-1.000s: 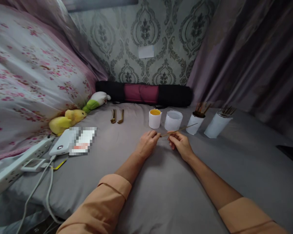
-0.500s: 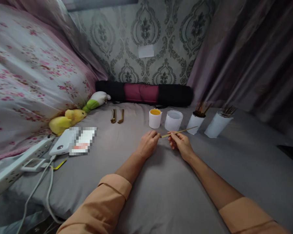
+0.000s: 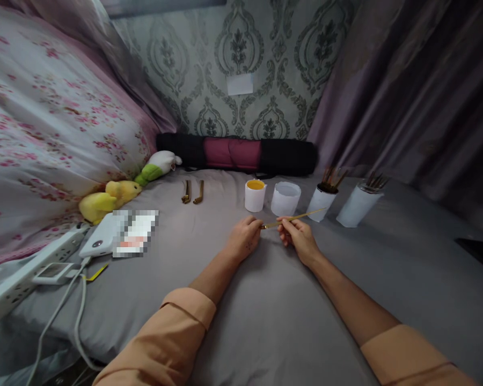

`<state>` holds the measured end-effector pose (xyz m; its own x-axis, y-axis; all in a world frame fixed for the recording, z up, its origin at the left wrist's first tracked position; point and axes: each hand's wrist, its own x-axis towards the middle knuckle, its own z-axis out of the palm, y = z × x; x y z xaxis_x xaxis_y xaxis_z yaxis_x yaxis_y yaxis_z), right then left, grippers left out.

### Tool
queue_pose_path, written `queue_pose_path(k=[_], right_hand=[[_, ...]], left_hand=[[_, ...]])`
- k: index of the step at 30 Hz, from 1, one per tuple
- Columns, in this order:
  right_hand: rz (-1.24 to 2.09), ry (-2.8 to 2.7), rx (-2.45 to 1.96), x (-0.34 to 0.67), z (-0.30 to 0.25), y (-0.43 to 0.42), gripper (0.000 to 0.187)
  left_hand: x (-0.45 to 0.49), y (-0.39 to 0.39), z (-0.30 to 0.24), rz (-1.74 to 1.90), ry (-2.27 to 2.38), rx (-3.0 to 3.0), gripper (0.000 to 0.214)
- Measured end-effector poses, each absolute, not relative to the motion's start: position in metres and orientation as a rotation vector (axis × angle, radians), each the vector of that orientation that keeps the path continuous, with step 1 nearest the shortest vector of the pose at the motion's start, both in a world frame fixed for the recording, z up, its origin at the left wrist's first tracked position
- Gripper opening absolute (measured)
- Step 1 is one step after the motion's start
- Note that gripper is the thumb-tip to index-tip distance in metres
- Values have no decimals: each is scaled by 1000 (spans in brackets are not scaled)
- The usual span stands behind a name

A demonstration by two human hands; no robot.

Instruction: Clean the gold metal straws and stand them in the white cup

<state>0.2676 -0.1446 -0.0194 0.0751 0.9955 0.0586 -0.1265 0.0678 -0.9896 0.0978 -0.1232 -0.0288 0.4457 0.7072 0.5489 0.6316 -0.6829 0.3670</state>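
Observation:
A thin golden stick like a slim paintbrush (image 3: 308, 214) is pinched in my right hand (image 3: 300, 238), pointing up to the right. Its other end reaches my left hand (image 3: 244, 238), where a small shiny golden part shows beside the fingertips. The left fingers are closed and hide whatever is between them. Just beyond my hands stand a white cup of yellow paint (image 3: 255, 197) and a wider whitish cup (image 3: 285, 199). Farther right are a white-wrapped cup with a dark rim (image 3: 320, 205) and a white-wrapped jar (image 3: 356, 209), both holding several thin brown sticks.
Two bent brass-coloured pieces (image 3: 199, 192) lie on the grey sheet (image 3: 241, 332). Along the wall rests a black and maroon roll (image 3: 233, 154). At left are plush toys (image 3: 123, 192), a white device (image 3: 102, 238), a power strip (image 3: 28, 273) and cables (image 3: 52, 316).
My left hand has turned slightly, and a brighter golden part now shows by its fingertips. The right hand stays in place with the thin stick. The view shifts very slightly.

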Motion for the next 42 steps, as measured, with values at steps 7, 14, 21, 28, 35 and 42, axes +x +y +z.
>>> queue_pose_path(k=[7,14,21,28,35,42], right_hand=[[1134,-1051,-1130,269,-19,-143,31],[1079,-1000,-1150,270,-20,-141,30],[1053,-1004,-1140,270,-20,-142,28],[1019,-1066,-1168,270,-20,-143,29],[1027,-1106,-1162,271,-22,-143,28],[1049,-1108,-1156,271,-21,-144,26]], left_hand=[[101,-122,-30,1165,1115,2223,21],[109,-123,-28,1072,994,1570,25],[112,-126,-19,951,857,1223,27],[114,-129,-17,829,802,1053,22],[112,-129,-16,775,689,908,15],[110,-128,-14,740,672,805,15]])
